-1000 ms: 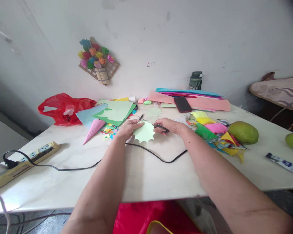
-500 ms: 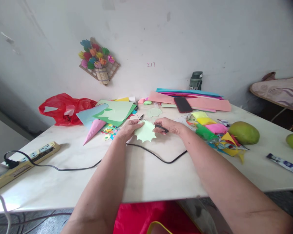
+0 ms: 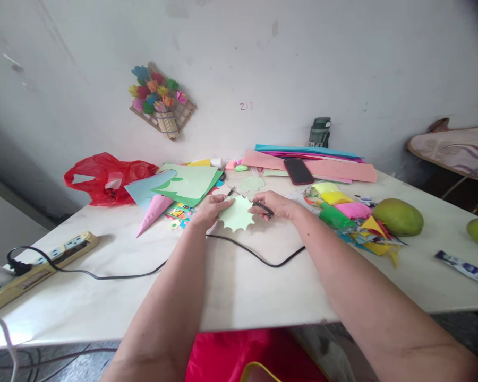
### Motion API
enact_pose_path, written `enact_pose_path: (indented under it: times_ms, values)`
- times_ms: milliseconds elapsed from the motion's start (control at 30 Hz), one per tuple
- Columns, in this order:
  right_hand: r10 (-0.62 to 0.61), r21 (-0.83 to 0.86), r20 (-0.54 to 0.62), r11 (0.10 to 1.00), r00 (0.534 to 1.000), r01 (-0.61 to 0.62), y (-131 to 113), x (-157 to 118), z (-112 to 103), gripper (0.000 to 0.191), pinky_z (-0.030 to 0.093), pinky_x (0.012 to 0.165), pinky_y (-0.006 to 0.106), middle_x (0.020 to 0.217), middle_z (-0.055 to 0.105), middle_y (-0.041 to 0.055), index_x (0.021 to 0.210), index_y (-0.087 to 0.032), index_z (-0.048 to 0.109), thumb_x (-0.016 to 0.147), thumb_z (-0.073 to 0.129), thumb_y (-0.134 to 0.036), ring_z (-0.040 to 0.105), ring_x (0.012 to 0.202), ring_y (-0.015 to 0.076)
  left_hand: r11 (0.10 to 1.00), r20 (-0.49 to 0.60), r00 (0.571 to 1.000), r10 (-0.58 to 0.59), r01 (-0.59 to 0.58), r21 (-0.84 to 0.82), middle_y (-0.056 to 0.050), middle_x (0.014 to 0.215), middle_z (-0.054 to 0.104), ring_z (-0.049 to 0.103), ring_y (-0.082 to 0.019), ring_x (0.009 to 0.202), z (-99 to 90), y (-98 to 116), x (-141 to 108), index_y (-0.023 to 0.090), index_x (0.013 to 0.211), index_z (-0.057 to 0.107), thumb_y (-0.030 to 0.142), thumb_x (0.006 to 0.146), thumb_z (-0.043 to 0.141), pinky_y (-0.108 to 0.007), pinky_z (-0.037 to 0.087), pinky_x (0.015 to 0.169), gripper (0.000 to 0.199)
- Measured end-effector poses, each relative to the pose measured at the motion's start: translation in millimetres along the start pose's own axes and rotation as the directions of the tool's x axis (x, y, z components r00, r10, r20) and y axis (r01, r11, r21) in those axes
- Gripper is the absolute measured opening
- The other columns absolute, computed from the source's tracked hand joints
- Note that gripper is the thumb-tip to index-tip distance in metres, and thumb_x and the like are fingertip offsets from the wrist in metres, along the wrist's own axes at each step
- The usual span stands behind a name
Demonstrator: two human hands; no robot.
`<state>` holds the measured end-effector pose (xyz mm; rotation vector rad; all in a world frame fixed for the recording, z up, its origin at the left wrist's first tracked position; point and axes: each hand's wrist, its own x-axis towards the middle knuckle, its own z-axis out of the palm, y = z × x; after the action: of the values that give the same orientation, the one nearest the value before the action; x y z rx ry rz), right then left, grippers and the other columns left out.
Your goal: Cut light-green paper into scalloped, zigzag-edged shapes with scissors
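Between my hands is a pale green paper piece [image 3: 236, 215] with a scalloped edge, held above the table. My left hand [image 3: 212, 210] pinches its left side between thumb and fingers. My right hand [image 3: 274, 204] is closed round the black handles of a pair of scissors [image 3: 265, 208], at the paper's upper right edge. The scissor blades lie partly hidden behind the paper's top edge. Just beyond the hands, another pale green scalloped piece [image 3: 252, 183] lies on the table.
Left are green paper sheets [image 3: 193, 180], a pink paper cone [image 3: 154, 211], a red plastic bag [image 3: 111, 178] and a power strip [image 3: 59, 260]. A black cable [image 3: 258, 258] crosses the table. Right are a phone [image 3: 298, 171], colourful clay packs [image 3: 338, 199] and a mango [image 3: 398, 216].
The scissor blades have shifted slightly along the paper's upper edge. More scallops now show along the paper's top and right edge. Both hands stay in nearly the same place.
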<state>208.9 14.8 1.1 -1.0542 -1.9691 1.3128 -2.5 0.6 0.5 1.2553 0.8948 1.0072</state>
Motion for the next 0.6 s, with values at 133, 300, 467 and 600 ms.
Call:
enact_pose_path:
  times_ms: [133,300,467,600]
  values:
    - [0.021,0.062,-0.137,0.998,0.990,-0.013,-6,-5,-3,0.029,0.025,0.034,0.018,0.058,0.056,-0.0001,0.081,-0.014,0.056,0.062,0.069,-0.031,0.047,0.042,0.0080,0.998,-0.020,0.999,-0.027,0.028,0.058,-0.004,0.063,0.065,0.060,-0.013,0.053,1.7,4,-1,0.012,0.075,0.062,0.033,0.057,0.075,-0.023,0.046,0.051,0.031]
    - [-0.011,0.218,-0.213,0.974,0.977,0.058,-9,-6,-3,0.029,0.028,0.037,0.017,0.060,0.059,0.0014,0.087,-0.014,0.054,0.062,0.067,-0.020,0.050,0.048,0.0090,0.988,-0.006,0.998,-0.063,0.063,0.137,-0.003,0.059,0.064,0.058,-0.012,0.048,7.6,9,-5,0.012,0.071,0.062,0.031,0.056,0.076,-0.022,0.045,0.048,0.028]
    - [-0.072,0.277,-0.173,0.953,0.982,0.119,-10,-3,5,0.029,0.037,0.044,0.018,0.057,0.058,-0.0017,0.086,-0.015,0.054,0.060,0.067,-0.015,0.052,0.049,0.0085,0.982,0.061,0.995,-0.080,0.068,0.179,-0.005,0.065,0.066,0.061,-0.016,0.053,12.4,10,-6,0.012,0.076,0.064,0.031,0.056,0.075,-0.025,0.047,0.049,0.030]
    - [-0.048,0.277,-0.188,0.956,0.981,0.100,-14,-1,12,0.026,0.040,0.045,0.020,0.052,0.054,-0.0043,0.082,-0.014,0.054,0.059,0.065,-0.010,0.050,0.044,0.0076,0.983,0.055,0.995,-0.086,0.076,0.164,-0.006,0.067,0.067,0.062,-0.017,0.055,12.2,7,-4,0.011,0.079,0.064,0.029,0.054,0.076,-0.026,0.048,0.051,0.032]
